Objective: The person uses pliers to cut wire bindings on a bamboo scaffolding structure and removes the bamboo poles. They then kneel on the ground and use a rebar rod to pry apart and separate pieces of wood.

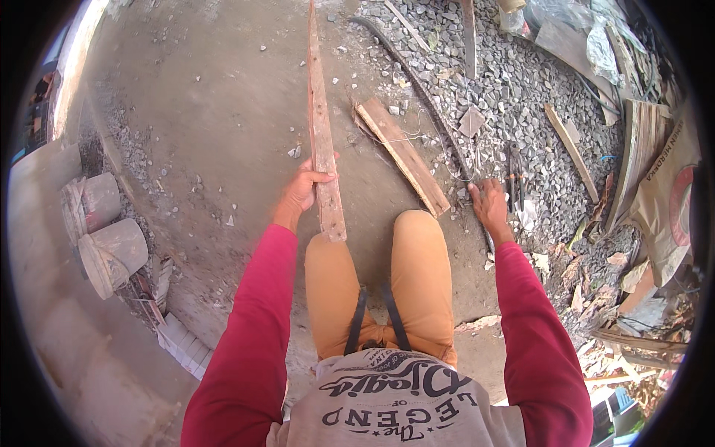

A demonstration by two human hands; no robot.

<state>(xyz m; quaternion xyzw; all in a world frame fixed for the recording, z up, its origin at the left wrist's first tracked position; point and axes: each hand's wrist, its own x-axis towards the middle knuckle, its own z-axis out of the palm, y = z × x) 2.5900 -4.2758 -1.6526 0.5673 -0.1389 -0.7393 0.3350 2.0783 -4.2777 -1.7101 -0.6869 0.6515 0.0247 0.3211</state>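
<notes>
In my left hand is a long, narrow wooden plank, pointing away from me, its near end over my left knee. My right hand is low beside a dark, ribbed bar lying along the gravel edge, fingers apart and slightly bent at or on it; exact contact is unclear. Just right of that hand lies a dark long-handled tool, like pliers or cutters. Between my hands, a pair of short boards lies on the ground with thin pale wire across them.
Grey gravel covers the right side, with loose wood strips, stacked boards, a torn paper sack and plastic scraps. Dirty buckets stand at the left beside rubble and a pale edge. Bare dirty concrete lies ahead.
</notes>
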